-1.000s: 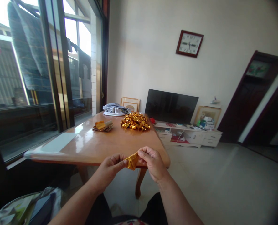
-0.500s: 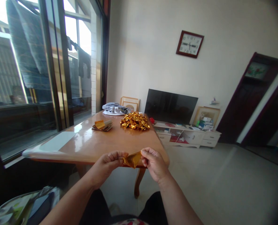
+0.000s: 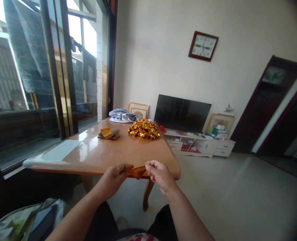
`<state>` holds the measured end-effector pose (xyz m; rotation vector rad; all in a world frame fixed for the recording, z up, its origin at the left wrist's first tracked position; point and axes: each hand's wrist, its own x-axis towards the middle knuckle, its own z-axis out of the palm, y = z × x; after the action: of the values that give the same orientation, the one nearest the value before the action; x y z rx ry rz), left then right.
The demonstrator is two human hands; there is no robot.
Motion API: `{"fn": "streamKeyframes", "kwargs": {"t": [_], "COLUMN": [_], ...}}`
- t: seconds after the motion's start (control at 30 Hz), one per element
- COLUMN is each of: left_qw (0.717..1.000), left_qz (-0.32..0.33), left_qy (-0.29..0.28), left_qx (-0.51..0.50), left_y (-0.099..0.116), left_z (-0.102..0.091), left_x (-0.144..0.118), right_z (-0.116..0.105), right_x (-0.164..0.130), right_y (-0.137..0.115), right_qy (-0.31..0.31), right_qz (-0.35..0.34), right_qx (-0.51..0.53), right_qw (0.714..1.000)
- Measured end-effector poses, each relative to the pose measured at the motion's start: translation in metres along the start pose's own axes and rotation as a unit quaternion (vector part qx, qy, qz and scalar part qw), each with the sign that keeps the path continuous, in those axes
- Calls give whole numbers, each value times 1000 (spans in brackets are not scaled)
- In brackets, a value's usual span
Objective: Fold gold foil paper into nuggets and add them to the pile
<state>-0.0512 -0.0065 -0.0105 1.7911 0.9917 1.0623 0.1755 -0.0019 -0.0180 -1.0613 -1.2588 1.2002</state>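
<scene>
A small piece of gold foil paper (image 3: 137,172) is pinched between my left hand (image 3: 114,177) and my right hand (image 3: 158,174), just in front of the near edge of a wooden table (image 3: 128,154). Each hand grips one end and the foil lies nearly flat between them. On the far part of the table lies a pile of folded gold foil pieces (image 3: 143,129). Left of that pile sits a small stack of flat foil sheets (image 3: 109,134).
Folded cloth (image 3: 122,115) lies at the table's far end. A white sheet (image 3: 60,151) rests near the left edge. Tall windows (image 3: 38,77) run along the left. A TV (image 3: 182,113) on a white cabinet (image 3: 201,145) stands against the far wall, with open tiled floor (image 3: 226,197) to the right.
The foil piece has been pulled flatter and turned more edge-on between my fingers. Both hands stay close together at the table's near edge.
</scene>
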Motion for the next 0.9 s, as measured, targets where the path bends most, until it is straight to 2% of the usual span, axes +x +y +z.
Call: {"fn": "streamKeyframes", "kwargs": {"t": [0.17,0.53,0.73,0.9], "left_qw": [999,992,991,980], "left_qz": [25,-36,-44,-79], "left_qy": [5,104,123,159], "left_qx": [41,56,18,-94], "left_y": [0,-6,-3,4], "left_z": [1,9,12,9], "left_x": [-1,3,1,-1], "right_z": [2,9,11,10], "right_x": [-2,-3,-5,-4], "right_y": [-1,5,4,4], "right_qy": [-12,-30,-11,3], "right_qz": [25,-27,-26,-14], "right_qx": [32,0,-7,14], "right_qw": [999,999,1000,1000]}}
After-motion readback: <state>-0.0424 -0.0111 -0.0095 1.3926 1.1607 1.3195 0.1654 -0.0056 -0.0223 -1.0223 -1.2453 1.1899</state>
